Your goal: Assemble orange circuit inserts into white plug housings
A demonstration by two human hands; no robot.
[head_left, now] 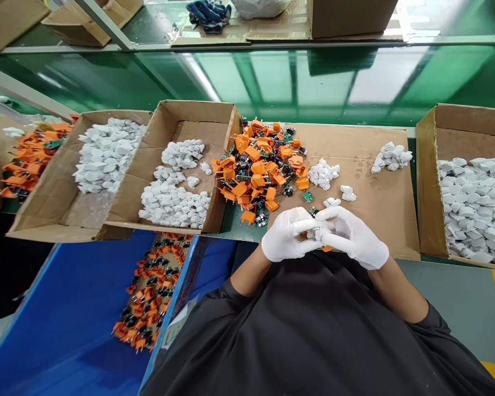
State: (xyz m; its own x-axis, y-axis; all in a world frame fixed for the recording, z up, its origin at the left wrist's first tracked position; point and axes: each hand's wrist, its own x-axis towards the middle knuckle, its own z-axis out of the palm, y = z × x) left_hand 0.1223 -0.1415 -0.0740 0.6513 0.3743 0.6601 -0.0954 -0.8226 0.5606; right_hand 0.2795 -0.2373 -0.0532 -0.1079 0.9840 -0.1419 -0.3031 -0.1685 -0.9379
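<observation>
While the left hand (285, 235) and right hand (353, 237) were both pinched on it, a small white piece (319, 234) with a thin grayish bit sat, partly hidden, over the bench's (236, 224) near edge.

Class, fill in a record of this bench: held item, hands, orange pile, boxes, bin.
Held item: small, mostly hidden
Left hand: white-gloved, on held item
Right hand: white-gloved, on held item
Orange pile: beyond left hand, mixed with circuit boards
Left boxes: two, holding white pieces
Right box: white pieces
Blue bin: orange pieces inside
</observation>
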